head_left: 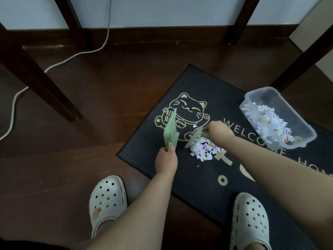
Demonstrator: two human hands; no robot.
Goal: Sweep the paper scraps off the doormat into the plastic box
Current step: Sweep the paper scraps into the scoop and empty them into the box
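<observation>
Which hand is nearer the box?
Right. The right hand, gripping a brush, is left of the box by the scraps; the left hand, holding a dustpan, sits farther left near the mat's edge.

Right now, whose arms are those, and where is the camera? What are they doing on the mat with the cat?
The camera sits on a person's head and looks down, so you see that person's own arms and shoes. The left hand holds a green dustpan. The right hand holds a small brush, which is blurry, right at a pile of paper scraps on the doormat. A plastic box at the right of the doormat already has scraps in it.
</observation>
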